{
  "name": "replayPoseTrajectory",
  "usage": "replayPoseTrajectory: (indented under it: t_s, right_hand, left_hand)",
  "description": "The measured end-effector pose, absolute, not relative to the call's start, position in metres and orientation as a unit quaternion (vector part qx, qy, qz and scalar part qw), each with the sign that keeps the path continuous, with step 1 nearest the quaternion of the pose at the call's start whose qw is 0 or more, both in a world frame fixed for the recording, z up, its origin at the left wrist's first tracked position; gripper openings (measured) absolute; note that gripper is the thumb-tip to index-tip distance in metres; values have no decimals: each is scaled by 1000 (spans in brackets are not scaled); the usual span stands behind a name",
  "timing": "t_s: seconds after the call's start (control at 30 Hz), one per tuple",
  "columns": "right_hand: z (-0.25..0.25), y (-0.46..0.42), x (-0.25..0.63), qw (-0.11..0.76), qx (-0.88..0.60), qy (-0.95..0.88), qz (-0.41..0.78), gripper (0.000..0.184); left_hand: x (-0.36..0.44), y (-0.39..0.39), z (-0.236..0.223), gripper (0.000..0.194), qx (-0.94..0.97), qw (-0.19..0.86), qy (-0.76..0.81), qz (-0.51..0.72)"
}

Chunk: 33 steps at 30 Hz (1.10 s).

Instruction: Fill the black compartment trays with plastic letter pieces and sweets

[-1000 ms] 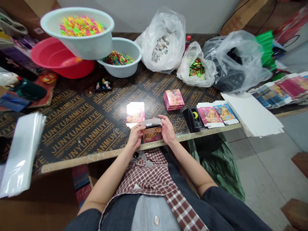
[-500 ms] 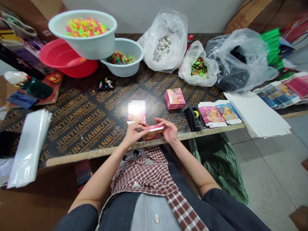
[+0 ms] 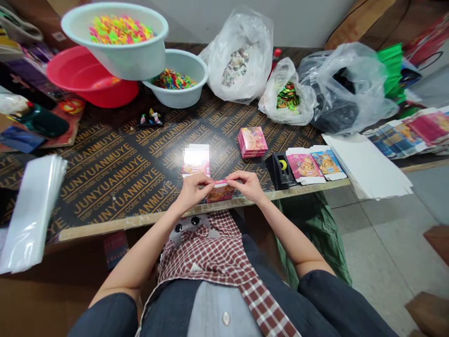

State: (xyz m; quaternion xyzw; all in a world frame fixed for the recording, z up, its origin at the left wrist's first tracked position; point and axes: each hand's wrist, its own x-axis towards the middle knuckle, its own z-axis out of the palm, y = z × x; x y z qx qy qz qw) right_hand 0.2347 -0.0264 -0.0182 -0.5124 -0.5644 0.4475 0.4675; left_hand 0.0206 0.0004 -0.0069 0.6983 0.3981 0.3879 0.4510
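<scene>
A small pink printed box (image 3: 220, 193) stands upright at the front edge of the table, between my hands. My left hand (image 3: 195, 189) pinches its top left corner with thumb and fingers. On the top right corner, the fingers of my right hand (image 3: 248, 185) are closed in the same way. The top edge of the box looks closed, with the white flap seen earlier out of sight. Just behind my left hand lies a flat pink and white carton (image 3: 196, 168). A stack of pink boxes (image 3: 252, 142) sits farther back to the right.
A black tape dispenser (image 3: 279, 171) and flat pink cartons (image 3: 304, 165) lie to the right. Basins of colourful pieces, including a light blue basin (image 3: 114, 56), and plastic bags such as a white bag (image 3: 239, 61) line the back. Clear plastic sleeves (image 3: 33, 213) hang over the left edge.
My right hand has moved from open beside the box to gripping its top right corner. The white flap on top has gone down. The whole view has shifted slightly.
</scene>
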Motion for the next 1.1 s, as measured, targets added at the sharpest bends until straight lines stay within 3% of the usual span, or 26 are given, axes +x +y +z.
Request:
replayPoseTrajectory:
  t_s: [0.3,0.57,0.73,0.87,0.97,1.1]
  right_hand:
    - [-13,-24,240,455,-493,-535,514,28]
    - [-16,-27,241,462,-502,-539,495,22]
    - [-35,-38,236,467,-480,-625,401,13]
    - [-36,-49,241,457,-525,-641,324,20]
    - [-31,-62,281,483,-613,-587,215,40]
    - [-38,-83,365,502,-742,-439,75,33]
  left_hand:
    - [14,8,-3,11,695,506,389,331]
    - [10,-8,-15,18,827,300,351,320]
    - [21,-11,-21,20,868,194,360,282]
    - [41,-9,-14,25,889,168,357,232]
    - [49,-6,-13,36,886,158,344,268]
    - [57,-4,-24,47,895,144,308,288]
